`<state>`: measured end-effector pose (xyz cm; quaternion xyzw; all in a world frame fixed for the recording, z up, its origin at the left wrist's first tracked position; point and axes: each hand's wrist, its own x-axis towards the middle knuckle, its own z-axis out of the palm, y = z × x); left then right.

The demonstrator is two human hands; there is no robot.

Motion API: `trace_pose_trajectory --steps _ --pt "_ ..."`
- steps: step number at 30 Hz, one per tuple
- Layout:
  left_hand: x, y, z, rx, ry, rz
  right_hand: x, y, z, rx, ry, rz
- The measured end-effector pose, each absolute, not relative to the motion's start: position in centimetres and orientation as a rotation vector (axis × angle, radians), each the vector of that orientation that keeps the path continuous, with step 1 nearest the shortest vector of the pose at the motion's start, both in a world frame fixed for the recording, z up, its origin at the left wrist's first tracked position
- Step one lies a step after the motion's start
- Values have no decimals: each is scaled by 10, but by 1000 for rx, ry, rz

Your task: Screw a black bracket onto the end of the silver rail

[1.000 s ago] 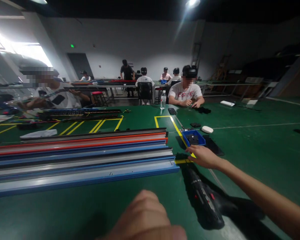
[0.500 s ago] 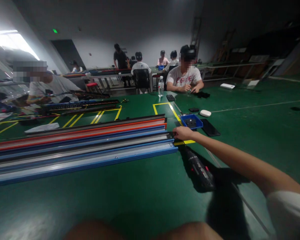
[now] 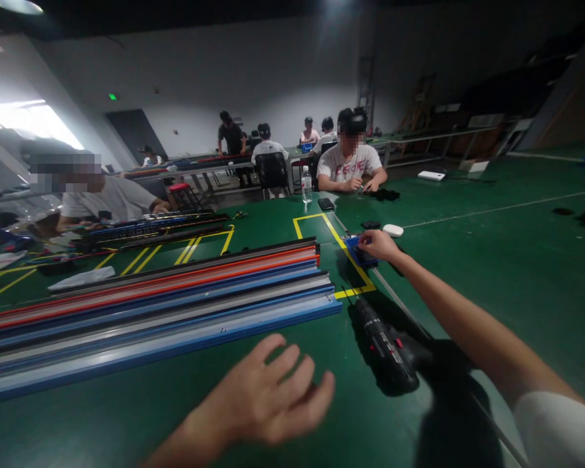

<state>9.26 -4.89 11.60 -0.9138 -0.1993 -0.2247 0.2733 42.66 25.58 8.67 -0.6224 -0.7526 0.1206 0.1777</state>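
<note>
My right hand (image 3: 381,245) reaches over a small blue tray (image 3: 353,243). Its fingers are pressed together at the tray; anything between them is hidden. In the foreground, my left hand (image 3: 273,390) hovers over the green table with fingers apart and slightly curled, holding nothing. Just beyond it lie long rails side by side: a light blue rail (image 3: 253,329) in front, then black-edged, dark blue and orange-red ones (image 3: 273,263). A black cordless drill (image 3: 387,351) rests on its side between my two arms, its bit pointing towards the rail ends.
Yellow tape (image 3: 331,224) marks the green table. A white case (image 3: 392,231), a phone (image 3: 326,204) and a water bottle (image 3: 307,185) stand or lie farther back. One co-worker (image 3: 351,162) sits across, another (image 3: 107,198) at the left by dark strips.
My right hand has moved from the black-edged rail's end to the blue tray. My left hand has come into view at the bottom. The camera view has tilted up slightly.
</note>
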Motion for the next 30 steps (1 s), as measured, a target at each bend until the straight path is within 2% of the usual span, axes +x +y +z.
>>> trace_pose_trajectory --steps 2,5,10,19,30 --pt "61 -22 95 -2379 -606 -395 441 261 83 -1803 -2144 335" --pt "1 1 56 -2292 -902 -257 453 265 75 -1856 -2174 313" --pt "-63 4 17 -2258 -1092 -147 454 265 73 -1891 -2162 184" --pt "-72 10 -12 -2348 -1208 -297 427 256 77 -1829 -2363 -19" --pt "-69 11 -25 -2302 -1230 -404 379 249 44 -1723 -2446 -420"
